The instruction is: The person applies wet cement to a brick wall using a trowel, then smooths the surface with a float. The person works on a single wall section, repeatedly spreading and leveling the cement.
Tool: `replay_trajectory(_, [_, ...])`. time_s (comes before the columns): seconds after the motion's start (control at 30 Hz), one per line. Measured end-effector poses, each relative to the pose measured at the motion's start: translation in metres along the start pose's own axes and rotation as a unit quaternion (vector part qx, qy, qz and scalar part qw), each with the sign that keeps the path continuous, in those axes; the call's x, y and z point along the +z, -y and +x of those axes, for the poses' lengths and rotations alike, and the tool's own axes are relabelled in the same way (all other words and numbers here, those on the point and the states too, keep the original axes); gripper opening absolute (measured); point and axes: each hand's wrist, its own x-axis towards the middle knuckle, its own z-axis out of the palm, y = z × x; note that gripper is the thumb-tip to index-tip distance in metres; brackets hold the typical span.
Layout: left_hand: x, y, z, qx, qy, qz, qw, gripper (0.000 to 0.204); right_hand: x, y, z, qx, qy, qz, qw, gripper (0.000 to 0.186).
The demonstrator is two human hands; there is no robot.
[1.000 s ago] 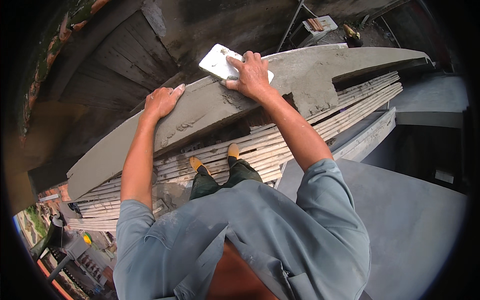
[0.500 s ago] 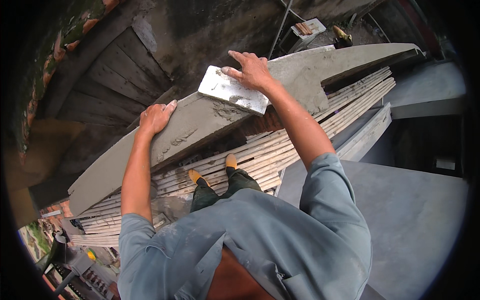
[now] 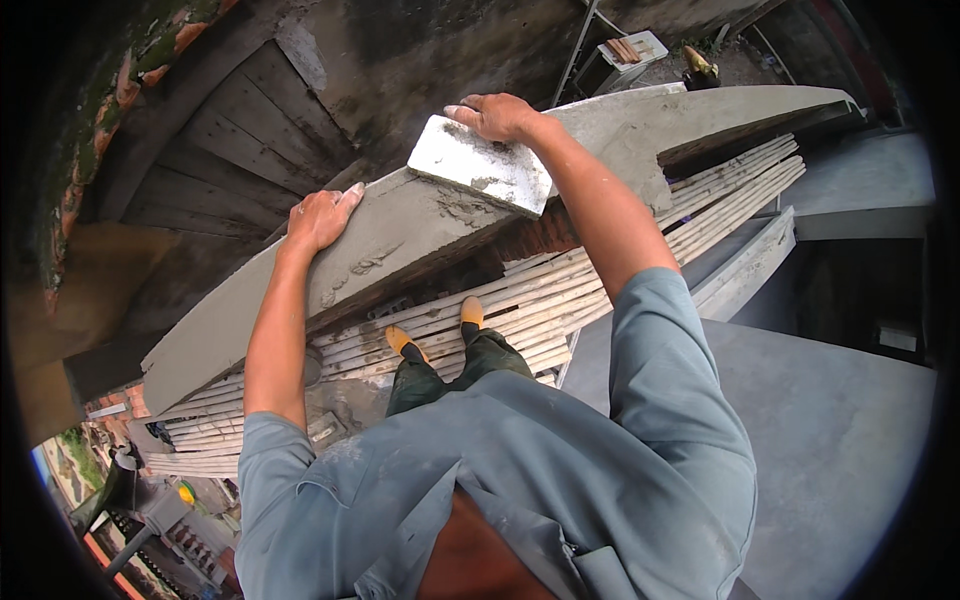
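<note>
A long curved ledge coated in wet grey mortar [image 3: 400, 222] crosses in front of me. My left hand [image 3: 322, 218] leans on its far edge, thumb apart and fingertips partly hidden over the edge; it holds nothing. At the middle of the ledge, a white rectangular foam block [image 3: 475, 168], smeared with mortar, lies slantwise over the ledge, its near corner reaching past the near edge. My right hand [image 3: 495, 115] grips the block's far edge, its fingers bent over there. Rough, uneven mortar [image 3: 465, 210] shows beside the block's near left side.
My feet, in yellow footwear [image 3: 472, 310], stand on bamboo poles [image 3: 570, 290] laid side by side below the ledge. Dark planks [image 3: 250, 130] lie beyond the ledge at left. A smooth grey slab [image 3: 800, 420] spreads at right. A white board with brick-coloured pieces [image 3: 632, 50] sits at the back.
My right hand has shifted from over the block to its far edge, its raised fingers now bent down. The block appears slightly turned; the whole view has shifted a little too.
</note>
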Motion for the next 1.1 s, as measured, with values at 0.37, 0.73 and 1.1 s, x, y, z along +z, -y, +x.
replay_trajectory(0.37, [-0.027,-0.021,0.004,0.135,-0.122,-0.011,0.983,0.075,0.000,0.000,0.007,0.018,0.013,0.018,1.000,0.091])
replay_trajectory(0.73, [-0.021,-0.158,0.034,0.331,0.048,0.153,0.930,0.100,-0.003,-0.010,0.012,0.016,0.003,0.072,0.997,0.090])
replay_trajectory(1.1, [-0.032,-0.162,0.044,0.284,0.058,0.202,0.936,0.094,0.006,-0.024,0.023,0.046,0.014,0.112,0.993,0.084])
